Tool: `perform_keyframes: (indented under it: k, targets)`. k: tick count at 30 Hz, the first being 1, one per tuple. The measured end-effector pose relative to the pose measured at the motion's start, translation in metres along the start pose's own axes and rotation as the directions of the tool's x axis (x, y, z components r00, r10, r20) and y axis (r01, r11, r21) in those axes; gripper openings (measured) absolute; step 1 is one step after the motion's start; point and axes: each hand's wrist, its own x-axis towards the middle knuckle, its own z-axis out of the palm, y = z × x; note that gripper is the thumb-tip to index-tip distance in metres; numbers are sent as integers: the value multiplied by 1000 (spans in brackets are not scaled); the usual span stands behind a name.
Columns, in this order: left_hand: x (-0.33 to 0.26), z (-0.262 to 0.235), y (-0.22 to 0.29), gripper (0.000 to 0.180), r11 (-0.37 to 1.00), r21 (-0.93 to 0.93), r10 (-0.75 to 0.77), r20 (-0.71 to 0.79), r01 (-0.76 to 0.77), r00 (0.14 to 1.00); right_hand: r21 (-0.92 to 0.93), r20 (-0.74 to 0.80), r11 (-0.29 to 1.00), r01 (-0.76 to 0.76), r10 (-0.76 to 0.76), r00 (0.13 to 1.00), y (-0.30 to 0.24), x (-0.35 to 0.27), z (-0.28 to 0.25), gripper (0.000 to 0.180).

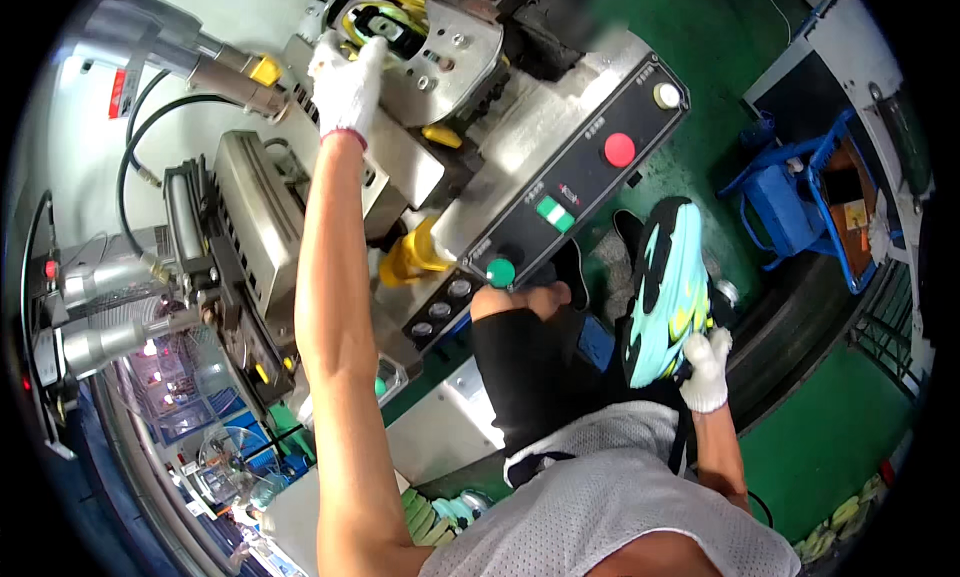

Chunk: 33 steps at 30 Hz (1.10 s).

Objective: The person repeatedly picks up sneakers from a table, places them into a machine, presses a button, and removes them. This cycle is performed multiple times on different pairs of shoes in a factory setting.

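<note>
My left hand [348,85], in a white knit glove, reaches up to the metal fixture [455,62] of the machine. Its fingers look spread, with their tips by the near edge of a black and yellow-green piece [385,27] sitting in the fixture; a firm grip on it does not show. At my right side, my gloved right hand [707,372] is closed on the heel end of a shoe [668,287]. The shoe's teal and black sole, with yellow patches, faces up, so its upper is mostly hidden.
A slanted control panel [575,177] with red [619,150], green [499,272] and white [666,96] buttons lies between my hands. Steel cylinders and hoses stand at left. A blue frame chair [790,212] is at far right. Teal and green shoe pieces [440,512] lie below my left arm.
</note>
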Motion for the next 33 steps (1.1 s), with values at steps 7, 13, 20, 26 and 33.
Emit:
perform_keyframes:
  k: [7, 13, 20, 26, 33]
  targets:
    - [94, 76, -46, 54, 988, -132, -84, -43, 78, 996, 54, -137, 998, 36, -28, 990, 53, 25, -49, 62]
    - [86, 67, -29, 40, 955, -296, -65, -267, -18, 962, 212, -27, 977, -30, 36, 999, 31, 20, -15, 69]
    - [-49, -70, 58, 42, 659, -667, -24, -479, -347, 877, -167, -30, 920, 355, -365, 931, 1, 47, 21, 43]
    - [-245, -128, 8, 45, 636, -519, 553, -210, -572, 806, -281, 267, 662, 695, -641, 719, -136, 107, 144, 49]
    - [-449, -118, -67, 41, 770, -630, 251, 452, 107, 856, -648, 648, 175, 742, -386, 657, -265, 226, 367, 74]
